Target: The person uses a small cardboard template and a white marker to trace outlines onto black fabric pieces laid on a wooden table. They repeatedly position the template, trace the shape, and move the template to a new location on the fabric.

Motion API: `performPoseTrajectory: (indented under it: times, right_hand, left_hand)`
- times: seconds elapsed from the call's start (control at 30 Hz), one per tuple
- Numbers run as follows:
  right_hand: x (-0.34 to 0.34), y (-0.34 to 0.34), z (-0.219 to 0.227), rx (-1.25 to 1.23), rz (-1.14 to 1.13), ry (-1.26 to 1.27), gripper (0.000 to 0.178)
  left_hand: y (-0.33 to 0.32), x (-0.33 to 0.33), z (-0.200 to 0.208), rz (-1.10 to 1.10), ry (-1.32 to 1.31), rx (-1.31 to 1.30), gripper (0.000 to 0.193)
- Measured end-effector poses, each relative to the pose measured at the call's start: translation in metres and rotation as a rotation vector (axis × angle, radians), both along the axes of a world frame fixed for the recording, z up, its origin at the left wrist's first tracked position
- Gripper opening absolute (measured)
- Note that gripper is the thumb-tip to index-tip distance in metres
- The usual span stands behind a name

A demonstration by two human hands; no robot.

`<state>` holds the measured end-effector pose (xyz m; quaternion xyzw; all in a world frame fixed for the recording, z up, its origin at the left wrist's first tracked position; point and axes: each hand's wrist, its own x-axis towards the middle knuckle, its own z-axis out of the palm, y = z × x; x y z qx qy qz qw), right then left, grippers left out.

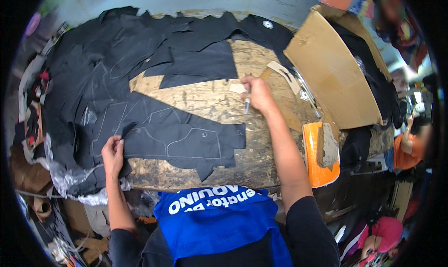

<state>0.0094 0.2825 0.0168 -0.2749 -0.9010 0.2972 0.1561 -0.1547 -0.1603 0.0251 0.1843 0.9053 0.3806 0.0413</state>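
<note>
My right hand (pixel 255 92) pinches a slim tool (pixel 246 106), partly hidden; my left hand (pixel 112 154) curls at the marked cloth (pixel 186 141) on the scuffed wooden table (pixel 149 174) — whether it grips, I can't tell — the box (pixel 331 71) half hides dark fabric (pixel 379 87), and someone in orange (pixel 407 150) blurs far right

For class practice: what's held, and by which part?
The right hand holds a slim tool beyond its protruding near end. The left hand touches black fabric; whether it pinches is unclear.

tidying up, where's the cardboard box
In the head view, the cardboard box is at the right end of the table, just beyond the orange item.
</note>
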Motion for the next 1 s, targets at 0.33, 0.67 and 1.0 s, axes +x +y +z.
performPoseTrajectory:
  times: [0.33,0.67,1.0]
  right_hand:
    - [-0.012,0.008,0.021,0.046,-0.014,-0.303,0.026]
    - [-0.025,-0.154,0.034,-0.040,0.501,0.348,0.013]
    - [-0.030,-0.191,0.030,-0.113,0.557,0.118,0.031]
  left_hand:
    - [-0.019,0.031,0.031,-0.062,-0.269,-0.003,0.013]
    - [-0.007,0.046,0.046,0.176,0.396,0.055,0.023]
    - [0.039,0.116,0.036,-0.374,-0.173,-0.239,0.036]
